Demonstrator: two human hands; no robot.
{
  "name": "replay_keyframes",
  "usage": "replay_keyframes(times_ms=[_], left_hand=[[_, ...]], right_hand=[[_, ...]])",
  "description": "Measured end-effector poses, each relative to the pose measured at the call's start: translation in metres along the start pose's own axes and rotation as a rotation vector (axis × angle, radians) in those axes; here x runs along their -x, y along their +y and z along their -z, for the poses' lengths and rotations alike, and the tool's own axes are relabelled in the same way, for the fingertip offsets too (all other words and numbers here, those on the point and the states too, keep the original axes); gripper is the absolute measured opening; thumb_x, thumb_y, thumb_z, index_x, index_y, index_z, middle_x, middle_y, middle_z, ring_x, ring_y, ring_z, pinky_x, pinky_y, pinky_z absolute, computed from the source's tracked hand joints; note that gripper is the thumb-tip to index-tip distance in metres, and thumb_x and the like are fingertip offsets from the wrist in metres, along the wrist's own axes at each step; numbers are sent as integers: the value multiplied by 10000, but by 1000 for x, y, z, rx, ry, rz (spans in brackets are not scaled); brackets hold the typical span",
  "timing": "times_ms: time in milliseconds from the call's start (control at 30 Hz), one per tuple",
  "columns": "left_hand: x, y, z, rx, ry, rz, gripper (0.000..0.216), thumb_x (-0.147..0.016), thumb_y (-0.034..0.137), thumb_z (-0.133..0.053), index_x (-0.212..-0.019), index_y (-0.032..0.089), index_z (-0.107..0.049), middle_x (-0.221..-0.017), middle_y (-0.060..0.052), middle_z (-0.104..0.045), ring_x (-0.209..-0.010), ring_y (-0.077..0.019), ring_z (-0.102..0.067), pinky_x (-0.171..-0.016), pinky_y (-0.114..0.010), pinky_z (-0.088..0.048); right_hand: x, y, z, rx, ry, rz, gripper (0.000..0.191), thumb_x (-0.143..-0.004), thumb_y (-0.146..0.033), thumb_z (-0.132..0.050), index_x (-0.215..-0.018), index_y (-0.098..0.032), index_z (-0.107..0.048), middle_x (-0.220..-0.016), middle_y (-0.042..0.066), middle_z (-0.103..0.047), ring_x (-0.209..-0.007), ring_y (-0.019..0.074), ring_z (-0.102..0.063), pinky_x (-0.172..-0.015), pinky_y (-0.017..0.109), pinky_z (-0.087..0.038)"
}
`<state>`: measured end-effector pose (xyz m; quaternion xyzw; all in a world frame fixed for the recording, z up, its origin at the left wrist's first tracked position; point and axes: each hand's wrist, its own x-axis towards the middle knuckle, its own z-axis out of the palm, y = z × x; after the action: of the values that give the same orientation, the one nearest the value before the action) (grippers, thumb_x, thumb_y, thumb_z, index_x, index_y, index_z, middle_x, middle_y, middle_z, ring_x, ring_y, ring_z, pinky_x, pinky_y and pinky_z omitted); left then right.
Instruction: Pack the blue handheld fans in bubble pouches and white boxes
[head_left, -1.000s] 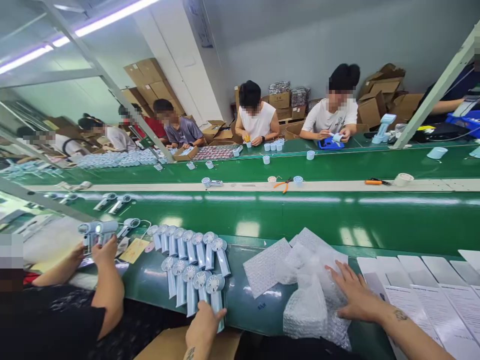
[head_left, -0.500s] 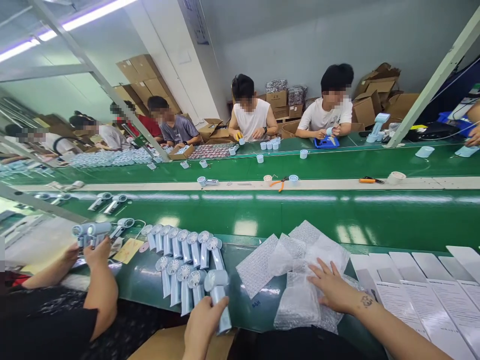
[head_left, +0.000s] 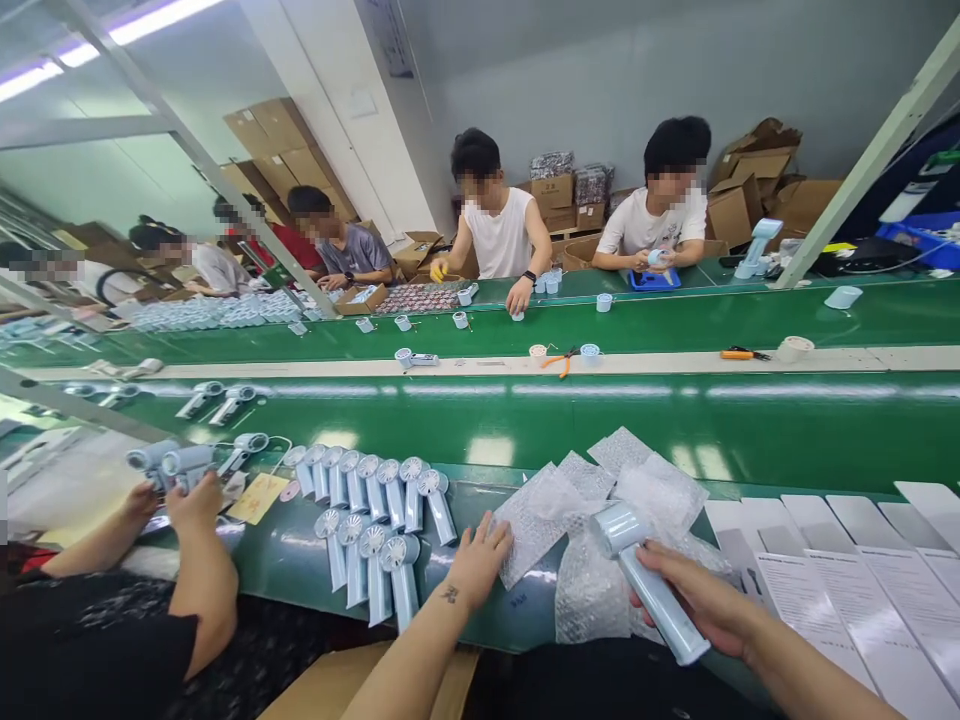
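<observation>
The right hand [head_left: 705, 605] has its fingers curled around the handle of a pale blue handheld fan [head_left: 646, 582], gripping it low on the shaft so the round head tilts up and to the left. The fan sits in the air above a heap of clear bubble-wrap bags [head_left: 600, 590] that lies on the near edge of the green table [head_left: 300, 560].

The left hand [head_left: 476, 562] lies palm down with its fingers spread and loose, holding nothing; the fingertips touch the corner of a flat bubble-wrap sheet [head_left: 536, 515] just left of the heap.

Left of that hand, two rows of the same blue fans [head_left: 375, 520] lie side by side on the table, heads away from the person. To the right of the heap, printed paper sheets [head_left: 840, 580] are laid out in an overlapping line.

At the far left, a co-worker's hands [head_left: 187, 500] hold two more fans [head_left: 169, 462] close together. Beyond the near table runs a shiny green conveyor belt [head_left: 600, 420], and past it a second green bench where several other people sit working, with an orange pair of pliers [head_left: 559, 362] lying on the pale strip between.
</observation>
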<state>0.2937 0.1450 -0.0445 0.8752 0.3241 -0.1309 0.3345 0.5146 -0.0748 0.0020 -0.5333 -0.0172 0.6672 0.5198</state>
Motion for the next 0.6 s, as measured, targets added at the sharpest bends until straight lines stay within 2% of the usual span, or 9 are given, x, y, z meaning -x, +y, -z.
replay_keyframes(times_ms=[33, 100, 200, 300, 400, 500, 600], left_hand=[[0, -12, 1, -18, -11, 7, 504, -774, -6, -445, -1210, 172, -625, -1473, -128, -501, -1417, -305, -358, -1143, -517, -266], [1, -25, 2, -35, -11, 24, 453, -785, -4, -425, -1136, 156, -662, -1388, -140, -585, -1365, -286, -441, -1129, -459, -310], [5, -19, 3, -24, 74, 78, 347, -835, 71, -419, -1035, 172, -683, -1188, -137, -699, -1191, -270, -588, -1048, -397, -396], [8, 10, 8, 47, 209, 131, 305, -897, 189, -371, -926, 177, -674, -935, -108, -730, -939, -254, -664, -876, -364, -474], [7, 53, 7, 177, 268, 94, 298, -892, 283, -409, -788, 163, -661, -718, -55, -681, -727, -214, -643, -705, -307, -477], [6, 93, 3, 325, 214, -41, 229, -823, 289, -506, -762, 159, -684, -725, -27, -694, -733, -192, -635, -649, -254, -472], [6, 113, 5, 522, 110, -165, 238, -781, 338, -577, -789, 146, -718, -749, -37, -715, -759, -202, -645, -654, -259, -495]], right_hand=[[4, -3, 3, -47, -36, -8, 369, -775, -456, -731, -969, -197, -553, -705, 6, -619, -674, 151, -635, -605, 264, -519], [11, -9, 7, -149, -71, 14, 383, -746, -404, -766, -994, -190, -566, -741, 15, -639, -701, 168, -656, -609, 276, -530], [19, -13, 8, -292, -76, 19, 445, -682, -358, -827, -1016, -193, -583, -802, 10, -649, -738, 182, -678, -622, 284, -547], [20, -11, 4, -352, -167, 10, 428, -662, -361, -831, -964, -165, -600, -811, 22, -652, -720, 176, -679, -607, 278, -556], [15, -10, -9, -263, -399, -3, 567, -629, -357, -828, -1094, -154, -574, -818, 35, -655, -677, 191, -693, -547, 271, -553], [7, -16, -23, -106, -513, -45, 799, -602, -313, -812, -1303, -188, -449, -889, 55, -673, -642, 205, -710, -507, 257, -546], [5, -23, -23, -38, -454, -31, 743, -622, -322, -759, -1286, -164, -465, -858, 51, -676, -584, 175, -693, -475, 224, -523]])
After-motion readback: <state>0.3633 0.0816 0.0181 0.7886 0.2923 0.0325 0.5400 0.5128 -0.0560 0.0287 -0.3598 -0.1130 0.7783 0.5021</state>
